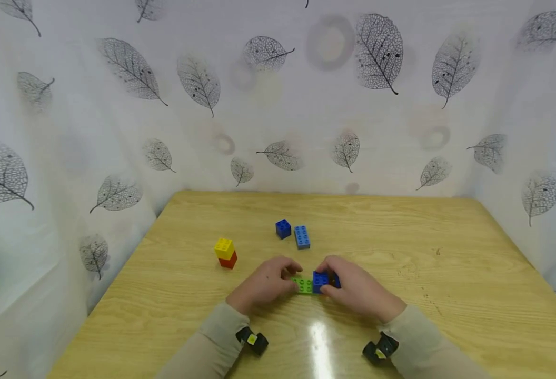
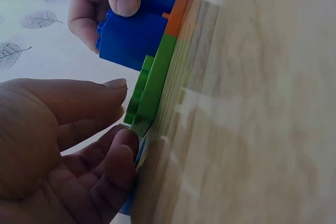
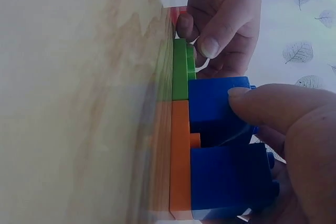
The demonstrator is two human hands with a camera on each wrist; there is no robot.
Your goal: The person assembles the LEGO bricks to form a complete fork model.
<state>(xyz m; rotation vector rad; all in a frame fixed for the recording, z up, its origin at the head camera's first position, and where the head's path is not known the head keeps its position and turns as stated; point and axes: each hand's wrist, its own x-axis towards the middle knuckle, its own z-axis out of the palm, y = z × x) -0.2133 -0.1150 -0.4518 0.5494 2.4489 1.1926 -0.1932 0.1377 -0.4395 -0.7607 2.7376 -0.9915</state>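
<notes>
A low green brick (image 1: 305, 286) lies end to end with a low orange brick (image 3: 180, 161) on the table. My right hand (image 1: 354, 287) pinches a dark blue brick (image 1: 320, 282) between thumb and fingers, at the seam where green meets orange; whether it is fully pressed down I cannot tell. Beside it, a second dark blue brick (image 3: 231, 179) stands on the orange one, partly covered by the right hand in the head view. At the green brick's left end, my left hand (image 1: 267, 284) holds it with thumb and fingertips.
Farther back on the wooden table (image 1: 401, 237) are a small dark blue brick (image 1: 283, 229) and a longer light blue brick (image 1: 302, 237). To the left stands a yellow brick (image 1: 224, 248) on a red brick (image 1: 228, 261). A leaf-patterned curtain (image 1: 297, 116) surrounds the table.
</notes>
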